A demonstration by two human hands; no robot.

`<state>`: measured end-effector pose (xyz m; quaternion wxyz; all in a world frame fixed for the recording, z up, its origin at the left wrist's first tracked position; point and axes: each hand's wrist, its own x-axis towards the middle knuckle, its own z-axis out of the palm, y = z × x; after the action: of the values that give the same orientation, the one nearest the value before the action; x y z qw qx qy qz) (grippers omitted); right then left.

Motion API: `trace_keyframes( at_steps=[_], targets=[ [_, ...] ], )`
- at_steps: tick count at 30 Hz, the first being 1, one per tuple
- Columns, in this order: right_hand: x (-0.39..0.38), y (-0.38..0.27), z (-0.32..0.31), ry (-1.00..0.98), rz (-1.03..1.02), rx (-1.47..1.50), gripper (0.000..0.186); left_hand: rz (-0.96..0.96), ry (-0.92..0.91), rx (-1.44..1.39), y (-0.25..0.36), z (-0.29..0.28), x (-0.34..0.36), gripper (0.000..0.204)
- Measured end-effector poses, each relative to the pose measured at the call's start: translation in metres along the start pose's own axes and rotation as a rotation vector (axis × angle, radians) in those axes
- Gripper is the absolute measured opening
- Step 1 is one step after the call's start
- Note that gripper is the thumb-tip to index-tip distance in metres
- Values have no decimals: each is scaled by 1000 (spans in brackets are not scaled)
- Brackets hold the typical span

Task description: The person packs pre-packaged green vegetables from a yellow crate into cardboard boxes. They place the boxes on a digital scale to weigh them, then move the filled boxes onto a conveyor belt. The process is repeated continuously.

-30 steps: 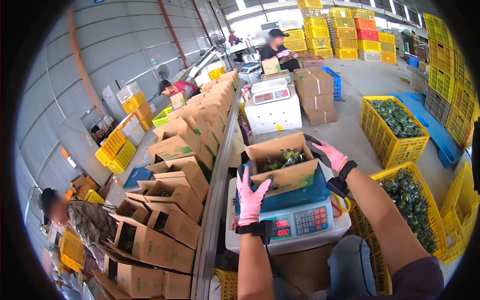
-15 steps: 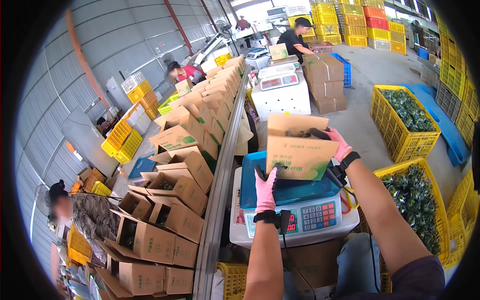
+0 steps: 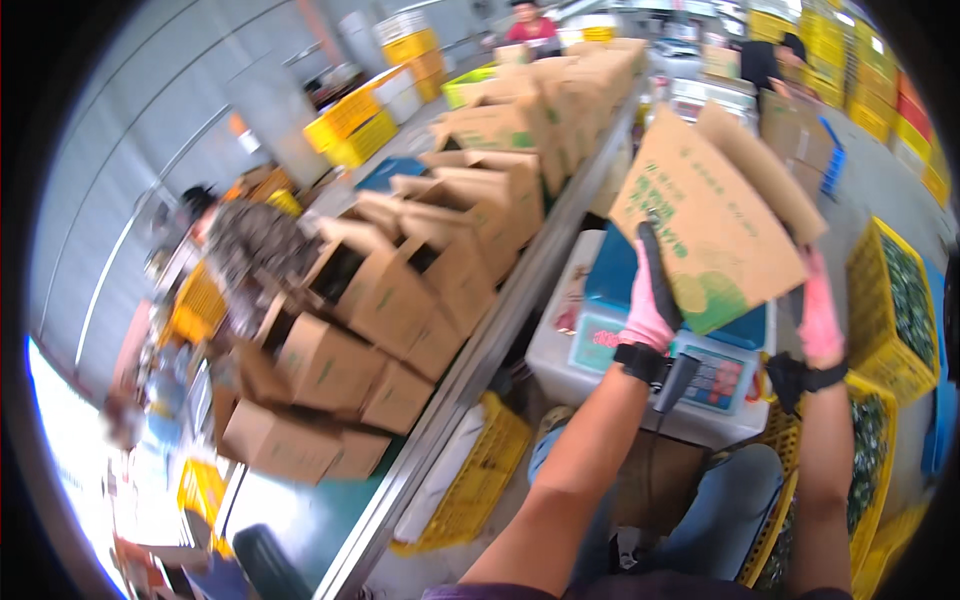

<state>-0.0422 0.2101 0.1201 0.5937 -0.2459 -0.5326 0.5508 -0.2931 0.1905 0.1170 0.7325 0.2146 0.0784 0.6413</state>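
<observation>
Nearby, open cartons beside scale.

Brown cardboard box with a green corner print tilts above the blue-topped scale's display panel; open brown cartons crowd the conveyor at left.
</observation>
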Motion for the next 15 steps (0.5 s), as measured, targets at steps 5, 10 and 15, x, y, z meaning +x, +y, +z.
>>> trace_keyframes(
  at_steps=[5,10,15],
  targets=[
    [-44,-38,74,-331,-123,-153,75,249,97,143,51,47,-118,70],
    [-107,-69,192,-507,11,-924,54,492,498,33,86,47,-278,62],
    [-167,-48,334,-1231,-349,-629,53,893,869,211,111,12,-454,56]
  ],
)
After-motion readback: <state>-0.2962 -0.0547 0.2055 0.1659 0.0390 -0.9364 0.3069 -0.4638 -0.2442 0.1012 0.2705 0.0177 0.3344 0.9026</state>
